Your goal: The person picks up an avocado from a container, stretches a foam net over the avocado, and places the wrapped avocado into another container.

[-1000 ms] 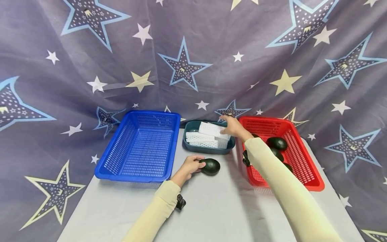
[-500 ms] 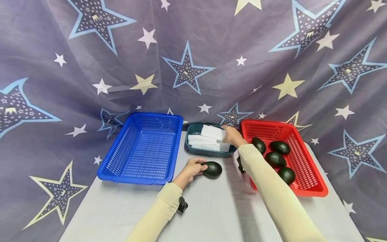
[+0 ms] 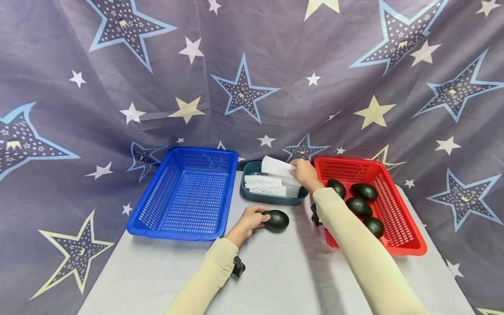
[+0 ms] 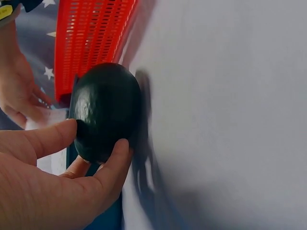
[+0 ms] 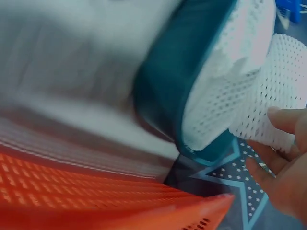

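Observation:
My left hand (image 3: pixel 250 221) pinches a dark green avocado (image 3: pixel 277 221) by its left end, just in front of the teal tub (image 3: pixel 271 200). In the left wrist view the thumb and fingers close on the lower end of this avocado (image 4: pixel 108 110). My right hand (image 3: pixel 305 174) reaches over the tub's right side and pinches a white foam net sleeve (image 3: pixel 275 165) by its right end. That sleeve (image 5: pixel 280 76) shows between thumb and fingers in the right wrist view, raised at a slant over the tub. More white foam nets (image 3: pixel 264 185) lie in the tub below it.
Left of the tub stands a blue plastic basket (image 3: pixel 134 227). On the right a red basket (image 3: pixel 407 234) holds several avocados (image 3: pixel 364 191), partly behind the right sleeve. A star-patterned cloth (image 3: pixel 244 26) hangs behind the grey-white table (image 3: pixel 283 271).
My right hand has come down into the tub, taken hold of a foam net sleeve and lifted it slightly. The left hand keeps its grip on the avocado. The head view has shifted slightly.

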`<state>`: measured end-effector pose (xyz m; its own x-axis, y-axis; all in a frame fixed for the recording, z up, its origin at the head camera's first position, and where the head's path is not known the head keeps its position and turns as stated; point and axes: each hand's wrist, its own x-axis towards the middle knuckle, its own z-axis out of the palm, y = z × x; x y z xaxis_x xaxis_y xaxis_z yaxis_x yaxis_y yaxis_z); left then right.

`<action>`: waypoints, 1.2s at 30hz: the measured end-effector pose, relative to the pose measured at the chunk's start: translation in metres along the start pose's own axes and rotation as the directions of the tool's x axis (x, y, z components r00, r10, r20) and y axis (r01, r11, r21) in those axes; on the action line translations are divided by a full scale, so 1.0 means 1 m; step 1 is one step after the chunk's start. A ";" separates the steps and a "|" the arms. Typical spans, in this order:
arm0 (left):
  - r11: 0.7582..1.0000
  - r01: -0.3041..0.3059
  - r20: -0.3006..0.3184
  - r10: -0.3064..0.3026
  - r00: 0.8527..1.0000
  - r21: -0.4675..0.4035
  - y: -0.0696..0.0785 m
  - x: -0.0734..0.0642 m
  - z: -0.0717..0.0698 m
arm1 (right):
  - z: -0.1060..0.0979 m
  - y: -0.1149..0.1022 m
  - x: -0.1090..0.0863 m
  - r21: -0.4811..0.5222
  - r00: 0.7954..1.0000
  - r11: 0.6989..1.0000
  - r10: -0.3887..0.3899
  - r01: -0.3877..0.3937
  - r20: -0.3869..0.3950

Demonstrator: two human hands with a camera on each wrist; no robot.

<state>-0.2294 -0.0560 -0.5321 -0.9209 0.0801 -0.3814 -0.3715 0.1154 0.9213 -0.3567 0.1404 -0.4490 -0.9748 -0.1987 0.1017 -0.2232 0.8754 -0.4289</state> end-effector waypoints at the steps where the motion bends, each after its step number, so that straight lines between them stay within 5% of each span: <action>1: 1.000 -0.001 -0.001 0.001 1.000 0.003 0.000 0.000 0.000 | -0.003 0.000 0.000 0.024 1.000 1.000 -0.010 0.010 -0.014; 7: 1.000 -0.012 -0.005 0.012 1.000 0.008 0.001 0.000 0.001 | -0.019 0.000 -0.002 0.176 0.994 0.981 -0.073 0.086 -0.079; 10: 1.000 -0.026 -0.010 0.026 1.000 0.004 0.002 0.001 0.001 | -0.027 -0.001 -0.007 0.310 0.997 0.948 -0.051 0.069 -0.065; 13: 0.999 -0.039 -0.018 0.038 0.999 -0.004 0.003 0.001 0.001 | -0.036 -0.003 -0.014 0.513 1.000 0.858 0.010 -0.007 -0.003; 18: 0.998 -0.058 -0.039 0.059 0.997 0.021 0.007 -0.002 0.001 | -0.050 -0.003 -0.030 0.750 0.989 0.645 0.086 -0.148 0.121; 22: 0.995 -0.099 -0.093 0.099 0.991 0.004 0.018 -0.007 0.003 | -0.057 0.001 -0.043 0.798 0.975 0.563 0.083 -0.216 0.205; 27: 0.972 -0.180 -0.156 0.156 0.975 -0.152 0.047 -0.012 0.002 | -0.058 0.008 -0.060 0.799 0.961 0.550 0.020 -0.241 0.277; 32: 0.906 -0.195 -0.018 0.203 0.979 -0.376 0.079 -0.019 -0.013 | -0.054 0.010 -0.074 0.798 0.945 0.559 -0.075 -0.224 0.318; 36: 0.908 -0.182 0.077 0.227 0.971 -0.377 0.093 -0.022 -0.022 | -0.053 0.007 -0.084 0.775 0.922 0.596 -0.142 -0.211 0.361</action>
<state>-0.2465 -0.0687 -0.4368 -0.9693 0.1804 -0.1671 -0.2139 -0.2833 0.9349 -0.2765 0.1867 -0.4134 -0.8681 -0.4667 -0.1691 0.0698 0.2225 -0.9724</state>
